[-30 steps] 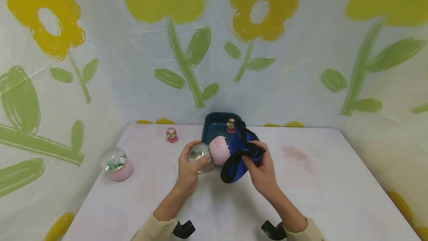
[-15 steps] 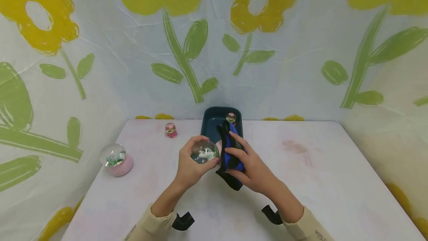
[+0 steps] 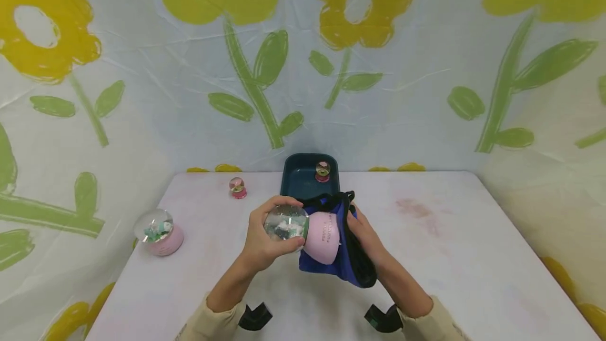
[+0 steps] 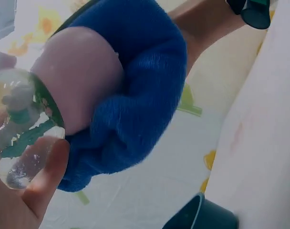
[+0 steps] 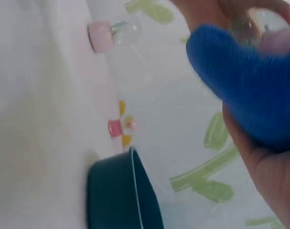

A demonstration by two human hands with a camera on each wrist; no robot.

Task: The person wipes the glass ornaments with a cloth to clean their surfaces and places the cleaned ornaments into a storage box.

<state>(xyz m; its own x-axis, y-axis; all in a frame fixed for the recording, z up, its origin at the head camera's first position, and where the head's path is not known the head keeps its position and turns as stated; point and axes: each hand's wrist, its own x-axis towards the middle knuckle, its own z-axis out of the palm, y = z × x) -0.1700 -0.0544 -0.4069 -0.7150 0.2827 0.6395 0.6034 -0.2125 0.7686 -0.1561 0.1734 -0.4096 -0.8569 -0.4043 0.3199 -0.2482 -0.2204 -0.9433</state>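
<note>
My left hand [image 3: 265,236] grips the glass ball of a snow globe [image 3: 323,238], which is tipped on its side with its pink base toward the right. Small white and green figures show through the glass. My right hand [image 3: 366,233] holds a blue cloth with black edging [image 3: 357,257] against the pink base. In the left wrist view the blue cloth [image 4: 150,95] wraps partly round the base [image 4: 80,76], and my left thumb presses the glass. The right wrist view shows the cloth [image 5: 259,86] lying across my right palm, its fingers mostly hidden.
A dark teal tray [image 3: 289,180] stands behind my hands, with a tiny snow globe [image 3: 323,171] inside. Another tiny snow globe [image 3: 238,188] is left of the tray. At the table's left edge sits a larger snow globe with a pink base [image 3: 165,241]. A flowered backdrop rises behind.
The cloth first closed over the base, hiding most of it, then opened out to the right and below. The base now shows its lettering. My left hand keeps its grip on the glass.
</note>
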